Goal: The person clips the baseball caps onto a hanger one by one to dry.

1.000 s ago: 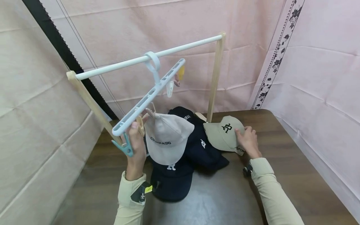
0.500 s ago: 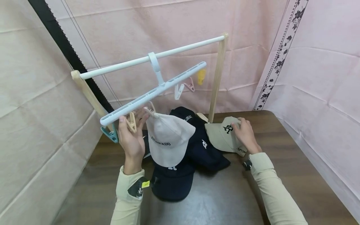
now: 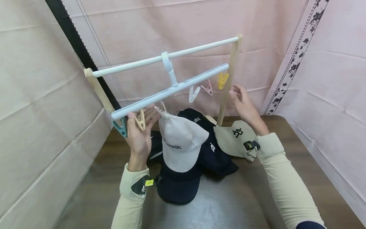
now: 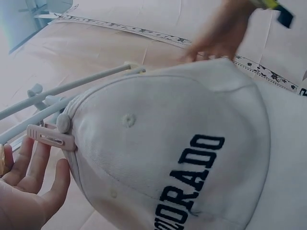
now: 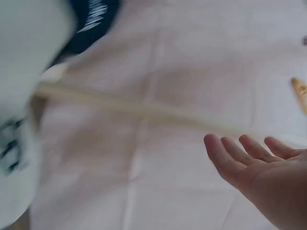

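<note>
My left hand (image 3: 140, 136) is raised under the left end of the pale blue hanger (image 3: 171, 91), fingers extended behind a beige clothespin (image 3: 140, 121). In the left wrist view its fingertips lie at a pale pink clothespin (image 4: 50, 138). That clothespin grips the white cap (image 3: 183, 143), which hangs with its brim down and bears dark lettering. My right hand (image 3: 246, 108) is in the air beside the rack's right post, holding nothing, with fingers loosely extended in the right wrist view. Below it on the table lies a beige cap (image 3: 235, 136) with a dark R-like emblem.
The hanger hooks over the white bar (image 3: 134, 65) of a wooden-legged rack. Teal (image 3: 120, 128), white (image 3: 193, 94), pink (image 3: 207, 88) and yellow (image 3: 222, 81) clothespins hang from it. Several dark caps (image 3: 178, 187) lie on the brown table (image 3: 228, 203). Pink cloth (image 3: 194, 22) stands behind.
My right hand has left the beige cap and risen toward the rack's right post. The hanger has turned, its right end swinging rightward, while my left hand stays at its left end.
</note>
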`<state>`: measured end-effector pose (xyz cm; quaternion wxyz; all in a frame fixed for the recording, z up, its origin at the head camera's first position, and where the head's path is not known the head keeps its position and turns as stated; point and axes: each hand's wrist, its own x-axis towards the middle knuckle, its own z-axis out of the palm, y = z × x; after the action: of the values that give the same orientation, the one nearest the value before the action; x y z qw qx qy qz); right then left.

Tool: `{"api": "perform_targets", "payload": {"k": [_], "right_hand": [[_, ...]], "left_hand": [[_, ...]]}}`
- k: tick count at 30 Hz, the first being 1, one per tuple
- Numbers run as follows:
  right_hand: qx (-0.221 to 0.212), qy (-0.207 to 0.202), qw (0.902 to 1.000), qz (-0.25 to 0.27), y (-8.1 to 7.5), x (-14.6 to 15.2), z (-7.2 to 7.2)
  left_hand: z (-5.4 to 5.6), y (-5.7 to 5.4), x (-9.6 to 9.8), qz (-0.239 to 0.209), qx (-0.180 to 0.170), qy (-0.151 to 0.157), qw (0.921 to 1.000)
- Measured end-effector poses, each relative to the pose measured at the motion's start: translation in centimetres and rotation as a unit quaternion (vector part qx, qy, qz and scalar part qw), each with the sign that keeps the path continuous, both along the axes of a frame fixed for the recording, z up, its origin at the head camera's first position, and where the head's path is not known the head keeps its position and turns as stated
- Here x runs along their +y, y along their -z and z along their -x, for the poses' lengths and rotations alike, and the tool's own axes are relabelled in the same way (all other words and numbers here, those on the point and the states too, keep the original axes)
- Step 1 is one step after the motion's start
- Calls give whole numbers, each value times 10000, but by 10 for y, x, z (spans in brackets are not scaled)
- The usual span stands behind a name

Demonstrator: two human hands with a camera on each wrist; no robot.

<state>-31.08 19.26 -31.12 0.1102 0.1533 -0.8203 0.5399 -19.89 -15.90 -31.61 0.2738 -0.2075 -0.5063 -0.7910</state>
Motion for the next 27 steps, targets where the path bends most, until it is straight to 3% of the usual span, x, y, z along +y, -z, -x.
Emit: {"api": "perform_targets", "payload": {"k": [3, 7, 11, 17, 23, 27], "right_hand": [[-128, -228, 9980, 572, -25, -10, 8], [-184, -295, 9940, 1041, -40, -15, 18], [38, -338, 9905, 1331, -41, -14, 23], [425, -822, 9740, 2070, -39, -12, 21], [828, -1019, 9568, 2593, -42, -12, 16], [1055, -966, 9564, 2548, -41, -10, 11]], "left_hand": [[3, -1, 1, -40, 4, 150, 9999], [4, -1, 0, -92, -44, 291, 9995], [6, -1, -3, 15, -74, 366, 9993], [13, -1, -1, 316, -198, 517, 9980], [24, 0, 0, 107, -477, 651, 9967], [32, 3, -1, -27, -661, 713, 9953]]}}
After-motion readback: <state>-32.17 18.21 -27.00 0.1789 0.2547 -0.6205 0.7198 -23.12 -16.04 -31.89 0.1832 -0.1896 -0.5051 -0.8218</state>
